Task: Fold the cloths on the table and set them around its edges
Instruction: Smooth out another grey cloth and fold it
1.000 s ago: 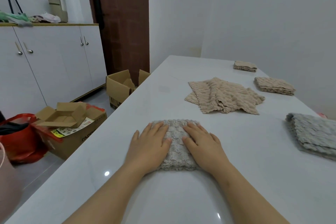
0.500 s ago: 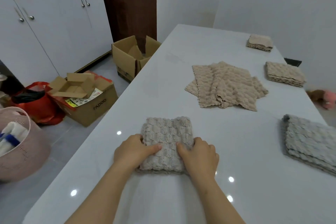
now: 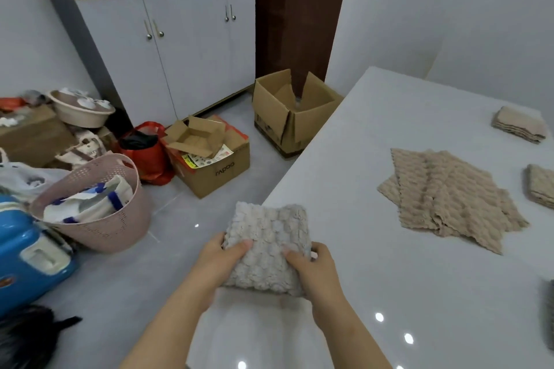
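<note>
With our left grip [image 3: 221,260] and right grip [image 3: 314,269] each curled round a near side of the folded grey cloth [image 3: 268,249], thumbs on top, at the lower-centre counter [image 3: 389,293] edge and seemingly lifted, we should set it flat, square to that edge.

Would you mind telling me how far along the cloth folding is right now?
Done: the far folded beige cloth and nearer folded beige cloth lie along the right edge of the table. In hand: the left hand and right hand grip a folded grey cloth at its left edge. Left: the unfolded beige cloths mid-table.
</note>
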`<state>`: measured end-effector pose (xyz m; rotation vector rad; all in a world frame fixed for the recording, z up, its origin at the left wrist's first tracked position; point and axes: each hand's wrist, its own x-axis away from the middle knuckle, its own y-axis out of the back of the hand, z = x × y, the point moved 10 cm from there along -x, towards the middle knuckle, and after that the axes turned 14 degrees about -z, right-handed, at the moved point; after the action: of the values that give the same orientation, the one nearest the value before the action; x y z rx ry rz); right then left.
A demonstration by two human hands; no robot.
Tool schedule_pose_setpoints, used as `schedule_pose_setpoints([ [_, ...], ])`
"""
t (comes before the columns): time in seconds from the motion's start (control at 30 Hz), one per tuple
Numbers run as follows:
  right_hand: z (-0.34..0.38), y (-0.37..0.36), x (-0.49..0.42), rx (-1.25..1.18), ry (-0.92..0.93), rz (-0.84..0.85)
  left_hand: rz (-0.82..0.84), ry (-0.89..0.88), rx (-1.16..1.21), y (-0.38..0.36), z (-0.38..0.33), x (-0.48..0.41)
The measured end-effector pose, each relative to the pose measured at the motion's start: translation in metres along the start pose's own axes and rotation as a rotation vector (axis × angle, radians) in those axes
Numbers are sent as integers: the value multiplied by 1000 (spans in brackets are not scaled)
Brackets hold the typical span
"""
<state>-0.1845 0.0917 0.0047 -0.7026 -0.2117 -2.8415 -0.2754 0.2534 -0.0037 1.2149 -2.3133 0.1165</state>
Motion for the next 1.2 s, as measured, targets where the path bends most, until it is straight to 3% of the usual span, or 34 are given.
schedule_pose_setpoints([
  [0.23,26,-160,-29,12,34,35,-46,-11,53,107,-42,-105],
  [0.43,38,-302,-52,-61,-78,19,-9,12,9,194,-95,-211],
  [0.57,53,-369,-81,-81,-138,-4,-4,1,-17,222,-131,-280],
  [0.67,64,-378,-83,-111,-140,8,-5,21,-30,224,-137,-290],
  [0.87,98,-399,-155,-202,-175,-22,38,-26,-56,179,-186,-369],
  [1.2,201,-336,-332,-232,-136,-117,173,-22,-80,-10,-281,-472],
])
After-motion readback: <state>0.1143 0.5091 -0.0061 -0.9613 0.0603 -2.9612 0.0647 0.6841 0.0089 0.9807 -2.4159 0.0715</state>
